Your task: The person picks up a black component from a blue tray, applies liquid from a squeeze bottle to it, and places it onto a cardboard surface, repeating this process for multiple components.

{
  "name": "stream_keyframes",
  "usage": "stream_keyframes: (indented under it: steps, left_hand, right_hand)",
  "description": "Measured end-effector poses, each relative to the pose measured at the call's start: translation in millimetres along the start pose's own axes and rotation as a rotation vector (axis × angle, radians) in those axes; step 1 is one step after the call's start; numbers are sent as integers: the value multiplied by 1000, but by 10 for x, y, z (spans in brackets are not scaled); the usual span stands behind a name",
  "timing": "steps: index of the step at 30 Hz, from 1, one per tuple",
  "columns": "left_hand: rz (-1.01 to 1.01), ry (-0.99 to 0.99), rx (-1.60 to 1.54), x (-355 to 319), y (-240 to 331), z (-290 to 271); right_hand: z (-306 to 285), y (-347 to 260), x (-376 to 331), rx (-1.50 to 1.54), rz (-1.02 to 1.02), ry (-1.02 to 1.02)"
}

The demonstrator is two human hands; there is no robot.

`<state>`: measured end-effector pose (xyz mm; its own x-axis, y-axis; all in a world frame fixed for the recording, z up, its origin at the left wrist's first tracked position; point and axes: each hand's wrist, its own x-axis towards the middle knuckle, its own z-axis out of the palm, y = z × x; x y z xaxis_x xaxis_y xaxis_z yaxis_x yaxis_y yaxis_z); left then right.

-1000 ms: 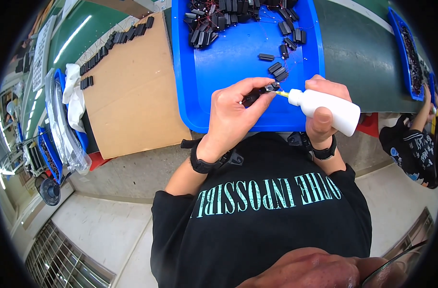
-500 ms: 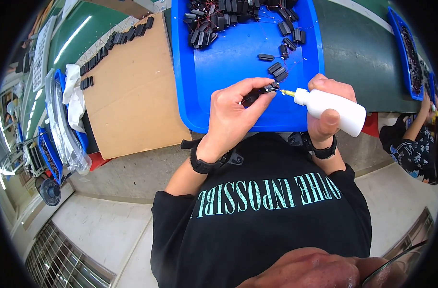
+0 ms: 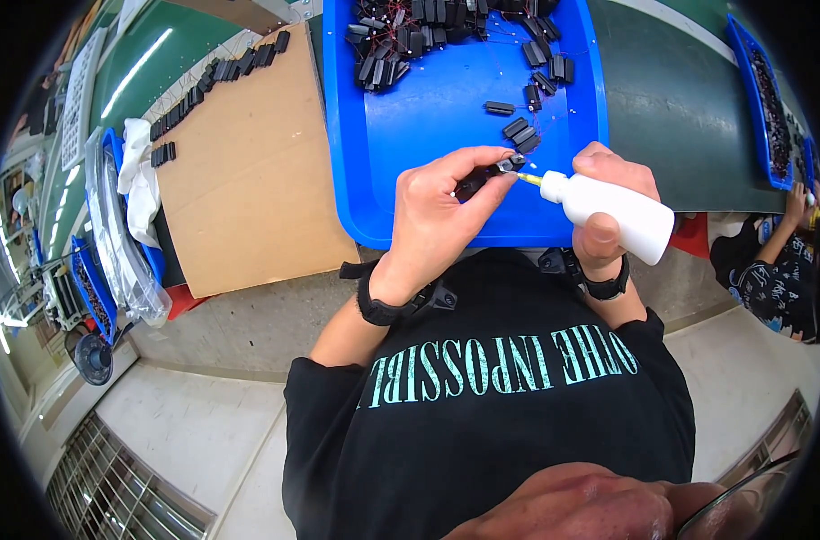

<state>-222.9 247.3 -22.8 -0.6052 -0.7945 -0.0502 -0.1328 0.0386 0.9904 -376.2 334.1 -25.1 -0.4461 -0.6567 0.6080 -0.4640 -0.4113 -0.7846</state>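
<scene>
Over the near part of a blue tray (image 3: pixel 358 193), my left hand (image 3: pixel 441 200) is closed in a pinch on a small black part (image 3: pixel 471 186), whose far end shows past the fingertips. My right hand (image 3: pixel 608 202) grips a white squeeze bottle (image 3: pixel 618 216), tilted so that its thin yellowish nozzle points left. The nozzle's tip is right at the end of the black part; whether they touch I cannot tell. Just beyond my left fingertips, several black blocks (image 3: pixel 520 133) with thin red wires lie in the tray. A larger heap of black blocks (image 3: pixel 419 36) fills its far end.
Left of the tray lies a brown cardboard sheet (image 3: pixel 248 171), with a row of black blocks (image 3: pixel 203 85) along its far edge. White cloth (image 3: pixel 142 184) and clear plastic bags (image 3: pixel 122 243) are farther left. Another blue tray (image 3: pixel 770 108) and a co-worker's arm (image 3: pixel 788 216) appear at the right.
My right hand has shifted slightly left with the bottle, bringing the nozzle closer to the black part. My left hand has stayed almost still.
</scene>
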Motion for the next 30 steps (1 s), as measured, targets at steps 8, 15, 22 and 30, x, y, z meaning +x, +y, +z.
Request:
stream_keyframes:
  steps: [8, 15, 22, 30]
  left_hand:
    - [11, 6, -7, 1, -18, 7]
    - [-76, 19, -174, -5, -17, 8]
    - [-143, -23, -304, -1, 128, 13]
    - [-96, -64, -274, -22, 192, 84]
  right_hand:
    - [1, -5, 10, -44, -4, -6]
    - [12, 70, 17, 65, -45, 435]
    - [45, -141, 94, 60, 271, 162]
    - [79, -147, 75, -154, 252, -11]
